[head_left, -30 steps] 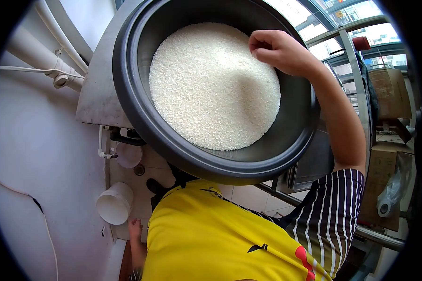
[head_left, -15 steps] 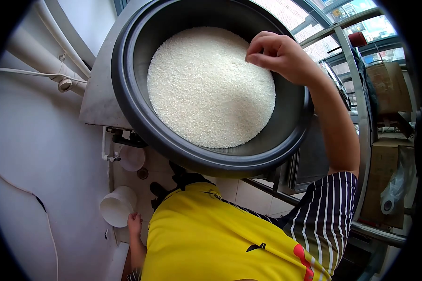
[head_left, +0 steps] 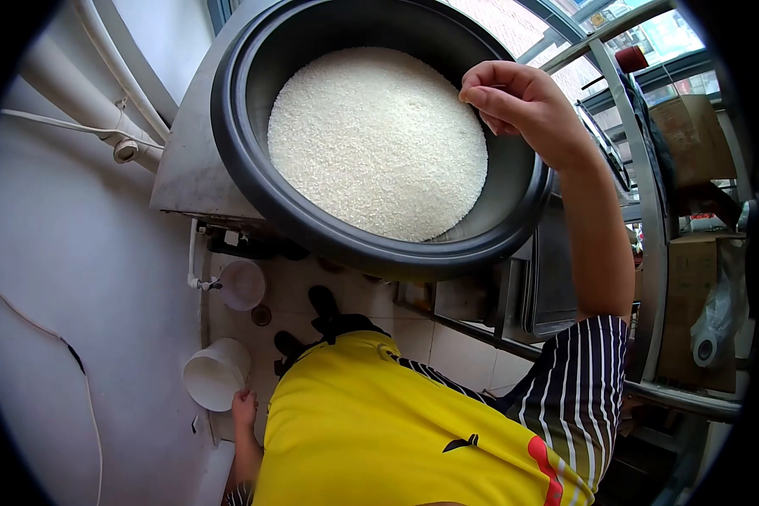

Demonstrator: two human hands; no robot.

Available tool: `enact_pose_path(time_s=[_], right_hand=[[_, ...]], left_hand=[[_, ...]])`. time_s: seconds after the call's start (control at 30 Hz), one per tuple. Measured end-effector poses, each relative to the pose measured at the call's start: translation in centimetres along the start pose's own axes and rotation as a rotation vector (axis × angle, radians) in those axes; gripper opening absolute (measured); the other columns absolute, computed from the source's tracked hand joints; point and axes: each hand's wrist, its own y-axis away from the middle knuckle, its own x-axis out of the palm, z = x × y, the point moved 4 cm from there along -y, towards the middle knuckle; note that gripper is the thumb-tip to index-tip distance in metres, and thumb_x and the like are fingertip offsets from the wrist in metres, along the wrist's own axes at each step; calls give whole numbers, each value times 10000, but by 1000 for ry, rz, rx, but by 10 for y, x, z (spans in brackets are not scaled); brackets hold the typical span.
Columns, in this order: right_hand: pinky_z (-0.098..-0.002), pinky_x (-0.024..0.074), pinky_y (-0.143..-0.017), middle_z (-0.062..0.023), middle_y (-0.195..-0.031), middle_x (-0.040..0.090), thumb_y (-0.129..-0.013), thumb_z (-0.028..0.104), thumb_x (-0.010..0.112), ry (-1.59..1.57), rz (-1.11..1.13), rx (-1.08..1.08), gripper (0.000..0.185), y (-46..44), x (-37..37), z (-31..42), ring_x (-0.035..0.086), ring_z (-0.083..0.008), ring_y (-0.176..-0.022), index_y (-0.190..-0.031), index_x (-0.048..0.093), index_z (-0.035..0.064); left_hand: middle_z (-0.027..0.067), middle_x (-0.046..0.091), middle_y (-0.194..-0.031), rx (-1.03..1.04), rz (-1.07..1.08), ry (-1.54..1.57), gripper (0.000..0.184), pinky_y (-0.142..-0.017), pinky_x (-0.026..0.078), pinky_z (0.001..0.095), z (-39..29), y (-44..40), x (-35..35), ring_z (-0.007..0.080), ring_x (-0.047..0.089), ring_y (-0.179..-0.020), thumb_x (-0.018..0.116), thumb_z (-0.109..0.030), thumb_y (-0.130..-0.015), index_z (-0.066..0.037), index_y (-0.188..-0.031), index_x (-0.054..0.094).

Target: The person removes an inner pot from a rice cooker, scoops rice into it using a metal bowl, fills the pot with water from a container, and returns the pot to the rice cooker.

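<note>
A wide black pot (head_left: 312,221) holds a broad mound of white rice (head_left: 379,143). Above the rice's right side, by the pot's far right wall, hovers my right hand (head_left: 527,105). Its thumb and forefinger are pinched together, and anything between the tips is too small to make out. Low on the left, my left hand (head_left: 244,408) is closed on the rim of a white plastic bucket (head_left: 213,379). The bucket is tilted with its mouth toward me, and I see only its white inside.
The pot sits on a metal counter (head_left: 196,173). Another pale bucket (head_left: 243,285) stands on the tiled floor near a drain. Pipes (head_left: 80,93) run along the left wall. On the right, a metal rack (head_left: 641,185) holds cardboard boxes (head_left: 691,139) and a plastic roll.
My right hand has lifted slightly and drawn to the right, away from the rice. The view has shifted a little, showing more floor. My left hand keeps hold of the bucket.
</note>
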Motion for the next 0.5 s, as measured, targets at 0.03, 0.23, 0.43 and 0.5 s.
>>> enact_pose_path(time_s=[0.03,0.23,0.43,0.5], right_hand=[[-175,410,-521,-20,-760,610,-958,241,661,-71,-29,-4,260,5,1,2,527,-52,-599,-1036,688,-6],[-139,371,-461,-33,-812,632,-973,266,646,-300,-114,-56,286,25,14,10,510,-33,-569,-1067,689,0],[-190,407,-508,-38,-786,602,-995,223,602,-309,-109,-2,209,26,16,7,527,-63,-584,-1004,647,19],[-222,442,-554,-50,-776,585,-988,191,594,70,-187,-108,172,26,19,7,548,-96,-613,-990,618,20]], left_hand=[[66,630,-864,17,7,5,338,-565,464,279,0,-2,0,141,584,-647,654,-207,-896,19,-1140,594],[72,631,-839,86,40,10,318,-554,458,277,10,-14,-14,139,570,-625,650,-192,-901,23,-1128,593],[73,618,-790,35,21,-34,317,-520,444,282,25,-18,-38,141,566,-597,649,-186,-895,29,-1118,585],[73,615,-780,21,13,-66,317,-514,442,284,29,-15,-43,143,567,-594,647,-184,-892,30,-1117,585]])
